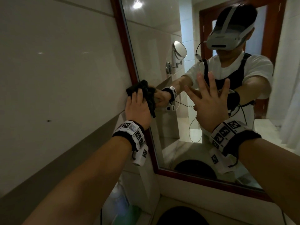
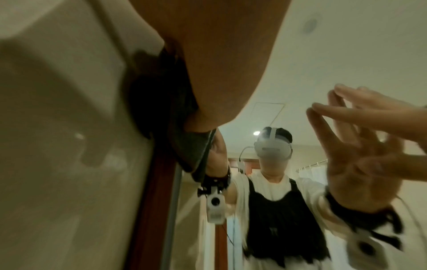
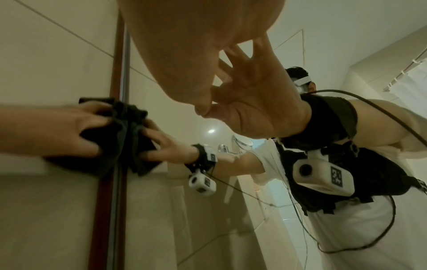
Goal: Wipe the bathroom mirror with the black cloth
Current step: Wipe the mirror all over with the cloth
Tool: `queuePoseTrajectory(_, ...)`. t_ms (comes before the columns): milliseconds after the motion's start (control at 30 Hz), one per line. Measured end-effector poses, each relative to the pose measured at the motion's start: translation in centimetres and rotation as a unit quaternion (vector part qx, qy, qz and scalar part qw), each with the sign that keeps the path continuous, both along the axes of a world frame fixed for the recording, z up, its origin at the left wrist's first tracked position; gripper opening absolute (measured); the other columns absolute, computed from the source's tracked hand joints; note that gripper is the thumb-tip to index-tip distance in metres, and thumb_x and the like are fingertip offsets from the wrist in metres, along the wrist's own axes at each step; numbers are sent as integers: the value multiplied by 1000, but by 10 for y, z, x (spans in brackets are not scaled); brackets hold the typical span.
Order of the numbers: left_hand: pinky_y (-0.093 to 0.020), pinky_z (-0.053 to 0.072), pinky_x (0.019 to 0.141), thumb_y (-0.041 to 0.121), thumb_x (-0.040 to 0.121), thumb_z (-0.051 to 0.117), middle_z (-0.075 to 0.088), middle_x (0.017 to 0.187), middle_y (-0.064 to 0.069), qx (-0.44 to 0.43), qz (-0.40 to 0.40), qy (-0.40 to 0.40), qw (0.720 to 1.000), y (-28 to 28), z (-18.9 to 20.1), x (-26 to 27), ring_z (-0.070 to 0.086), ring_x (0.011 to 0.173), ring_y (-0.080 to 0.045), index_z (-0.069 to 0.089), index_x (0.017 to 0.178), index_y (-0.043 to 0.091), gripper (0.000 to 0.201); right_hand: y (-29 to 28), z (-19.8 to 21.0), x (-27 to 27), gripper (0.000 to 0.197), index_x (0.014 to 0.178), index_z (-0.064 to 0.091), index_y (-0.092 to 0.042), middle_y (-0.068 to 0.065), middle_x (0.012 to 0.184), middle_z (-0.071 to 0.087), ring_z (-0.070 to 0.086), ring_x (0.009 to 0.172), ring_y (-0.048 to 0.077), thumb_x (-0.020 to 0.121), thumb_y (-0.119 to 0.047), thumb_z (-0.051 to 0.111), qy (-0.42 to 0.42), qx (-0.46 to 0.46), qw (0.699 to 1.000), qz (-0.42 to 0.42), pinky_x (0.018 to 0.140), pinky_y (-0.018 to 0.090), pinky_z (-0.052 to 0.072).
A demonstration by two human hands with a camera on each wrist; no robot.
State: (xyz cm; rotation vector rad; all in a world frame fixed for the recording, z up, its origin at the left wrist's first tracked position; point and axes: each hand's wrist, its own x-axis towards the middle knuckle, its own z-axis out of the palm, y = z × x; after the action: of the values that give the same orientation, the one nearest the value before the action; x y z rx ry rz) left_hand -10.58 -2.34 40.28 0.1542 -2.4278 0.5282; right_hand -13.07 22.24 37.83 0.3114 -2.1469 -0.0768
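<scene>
The bathroom mirror (image 1: 162,46) has a dark red wooden frame (image 1: 123,46). My left hand (image 1: 138,109) holds the bunched black cloth (image 1: 142,86) and presses it on the frame's left side, where wood meets glass. Part of the cloth hangs down beside the palm. In the right wrist view the left hand (image 3: 57,126) has its fingers dug into the cloth (image 3: 117,117). In the left wrist view the cloth (image 2: 159,102) lies under the palm. My right hand (image 1: 209,103) is empty, fingers spread and straight, fingertips against the glass to the right of the cloth.
A pale tiled wall (image 1: 65,62) runs left of the frame. A round black object (image 1: 181,215) sits on the counter (image 1: 235,208) below the mirror. The glass reflects a round shaving mirror (image 1: 180,49), a doorway and me.
</scene>
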Motion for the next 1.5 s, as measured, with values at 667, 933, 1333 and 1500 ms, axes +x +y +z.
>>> queuePoseTrajectory(667,-47,22,114,38,87,55,25,153,-17,-41,17,-14,999,2,-9,2,29,134,-37,51,137,10,57,-1,-4,-2,99,155,14,-41,11,165,-6,-7,150,41,78,-26,75,14,-2,1000,8,110,74,1)
queuePoseTrajectory(933,-46,19,115,40,92,46,20,154,-17,-68,49,-127,988,3,-108,12,26,135,-35,33,149,7,67,-5,-14,-6,80,154,20,-40,12,165,2,0,150,41,88,-22,62,46,-9,999,-5,112,72,4)
queuePoseTrajectory(1333,-46,12,119,40,96,41,3,160,-15,-6,62,-184,981,14,-134,19,11,145,-34,20,154,9,70,0,-104,14,89,152,31,-29,14,165,7,2,151,38,74,-11,68,-26,75,996,33,113,70,8)
queuePoseTrajectory(1500,-47,12,119,39,92,45,2,161,-13,23,46,-132,990,9,-124,12,9,145,-34,22,155,12,72,1,-120,15,91,153,27,-29,13,165,3,0,152,37,74,-7,65,-46,67,996,47,113,70,9)
